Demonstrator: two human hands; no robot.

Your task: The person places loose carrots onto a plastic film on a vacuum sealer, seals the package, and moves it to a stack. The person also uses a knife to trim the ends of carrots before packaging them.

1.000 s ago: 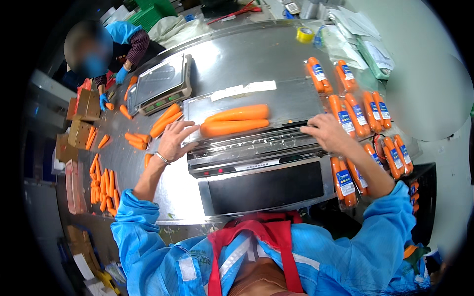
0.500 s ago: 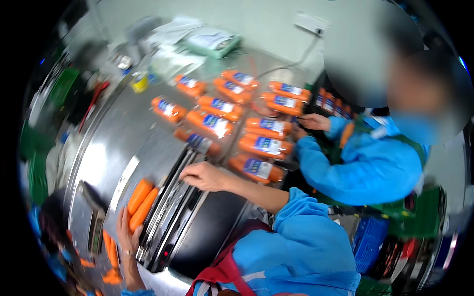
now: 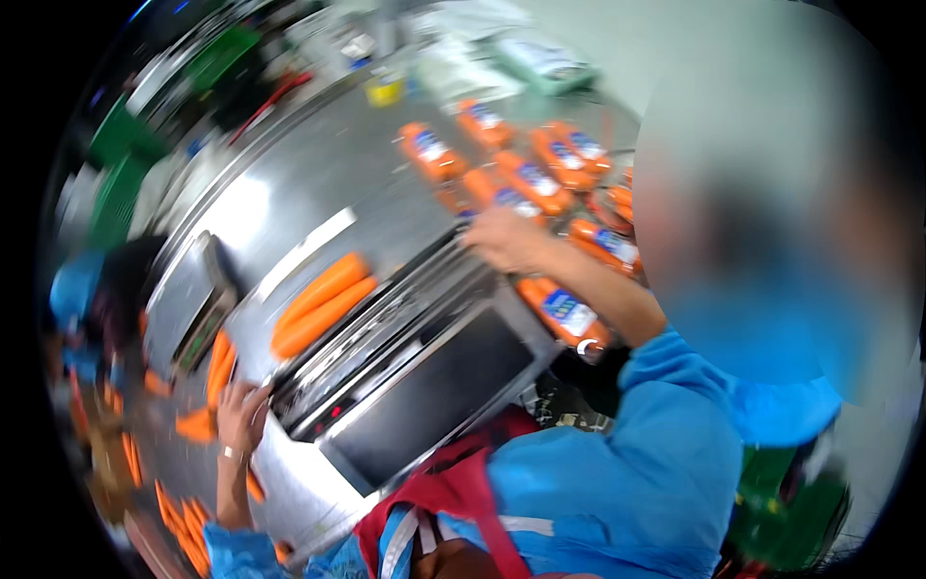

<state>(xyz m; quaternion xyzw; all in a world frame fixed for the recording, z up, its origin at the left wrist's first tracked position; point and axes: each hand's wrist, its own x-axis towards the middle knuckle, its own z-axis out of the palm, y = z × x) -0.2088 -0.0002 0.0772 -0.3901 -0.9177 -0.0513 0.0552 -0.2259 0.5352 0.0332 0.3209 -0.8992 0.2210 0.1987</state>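
A long metal sealing machine (image 3: 424,381) with a dark flat panel and small red lights lies slantwise before me. My left hand (image 3: 243,417), with a band at the wrist, is at its near left end. Its fingers are apart and I see nothing in them. My right hand (image 3: 506,239) is at the far right end of the machine's bar, fingers curled in; what they hold, if anything, is hidden and blurred. Two loose carrots (image 3: 323,304) lie side by side just beyond the bar. Wrapped carrot packs (image 3: 569,314) with blue and white labels lie around my right hand.
More carrots (image 3: 220,372) lie beyond my left hand, by a small metal-framed device (image 3: 204,309). A white strip (image 3: 307,253) crosses the steel table (image 3: 318,174). A yellow container (image 3: 384,90) stands at the back. Another person in blue (image 3: 786,405) is close on the right.
My left hand has left the two carrots for the machine's near left end. My right hand stays at the far end of the bar. The whole view has swung, so the table appears turned.
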